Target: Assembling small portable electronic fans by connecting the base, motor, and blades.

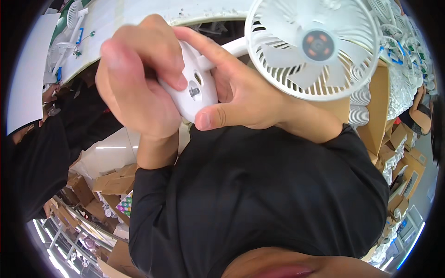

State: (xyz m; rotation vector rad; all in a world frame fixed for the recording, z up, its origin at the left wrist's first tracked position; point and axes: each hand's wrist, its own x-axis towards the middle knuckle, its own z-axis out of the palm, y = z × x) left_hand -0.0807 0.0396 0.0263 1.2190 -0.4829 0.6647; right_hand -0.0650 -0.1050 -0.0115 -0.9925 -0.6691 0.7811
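Between my hands is a small white fan, its rounded base (202, 96) tilted up with a small grey knob-like part (194, 91) and a dark slot showing on it. A short white arm joins the base to the round fan head (320, 69), whose blades show through the slatted cage to the right. My right hand (245, 88) is closed around the base, thumb on the near edge and a finger along the far side. My left hand (139, 76) is bent over the base's left side, a fingertip pressed beside the grey part. Its palm side hides whatever else it may hold.
A white worktable (204, 9) runs along the far side, with more white fans (74, 14) at its left end. An open cardboard box (374, 106) with stacked white round parts stands at right. Fan heads pile up behind it. Another person's dark sleeve (41, 153) is at left.
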